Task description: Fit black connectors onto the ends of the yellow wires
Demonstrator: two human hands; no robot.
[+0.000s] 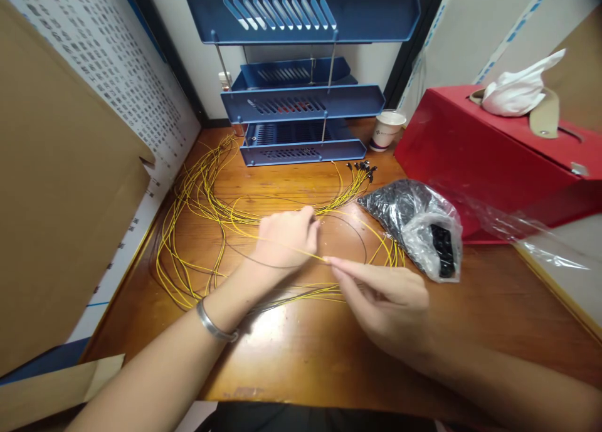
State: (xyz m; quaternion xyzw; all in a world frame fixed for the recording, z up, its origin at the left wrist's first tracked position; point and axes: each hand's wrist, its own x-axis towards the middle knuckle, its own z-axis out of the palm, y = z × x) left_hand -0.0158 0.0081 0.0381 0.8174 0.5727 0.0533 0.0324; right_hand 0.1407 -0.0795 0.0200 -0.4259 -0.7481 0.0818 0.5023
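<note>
My right hand [385, 300] pinches a thin yellow wire [301, 250] between thumb and forefinger, close to its tip. The wire stretches leftward across the back of my left hand [286, 239]. That hand is curled closed against the bundle of yellow and black wires [244, 217], its fingertips turned away, so what they grip is hidden. Beyond it, the bundle ends in several small black connectors [364, 168]. Long loops of the same wires [181, 250] spread over the wooden table to the left, and more strands pass beneath my wrists.
A clear plastic bag of small black parts [409, 225] lies right of my hands. Behind it stand a red box [446, 162] with tissue on top and a paper cup [387, 131]. A blue tiered tray rack [303, 153] is at the back; cardboard [61, 187] borders the left.
</note>
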